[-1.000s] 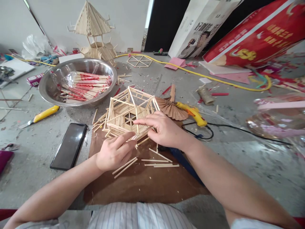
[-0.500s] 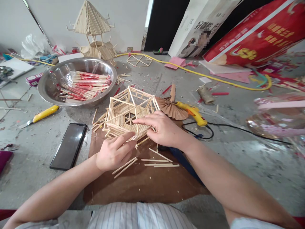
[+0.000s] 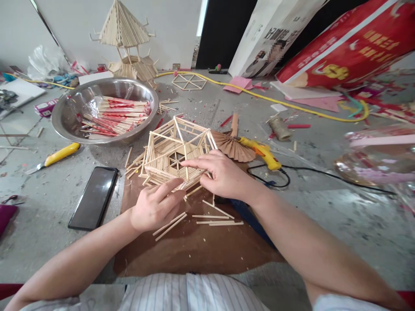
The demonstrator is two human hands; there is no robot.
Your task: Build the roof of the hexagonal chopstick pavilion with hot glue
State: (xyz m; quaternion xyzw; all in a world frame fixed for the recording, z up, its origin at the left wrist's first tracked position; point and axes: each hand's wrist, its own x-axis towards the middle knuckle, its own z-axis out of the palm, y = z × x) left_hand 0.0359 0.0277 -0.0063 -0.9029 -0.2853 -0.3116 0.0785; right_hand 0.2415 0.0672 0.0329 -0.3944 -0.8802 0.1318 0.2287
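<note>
A six-sided frame of pale wooden sticks (image 3: pixel 165 142) sits at the middle, partly over a brown sheet (image 3: pixel 194 259). At its near edge is my left hand (image 3: pixel 158 205), thumb and fingers bent around the near side. My right hand (image 3: pixel 220 172) lies over the near right side, its index finger stretched toward the frame's centre. Both hands touch the frame; the exact contact of the fingertips is partly hidden. Several loose sticks (image 3: pixel 210 217) lie on the brown sheet just below the hands.
A steel bowl (image 3: pixel 58 116) holds bagged sticks. Around the frame lie a phone (image 3: pixel 93 198), a yellow knife (image 3: pixel 62 154), a folded brown fan (image 3: pixel 233 147) and a yellow glue gun (image 3: pixel 262 153) with a black cord. A stick pagoda (image 3: pixel 125 30) stands behind the bowl.
</note>
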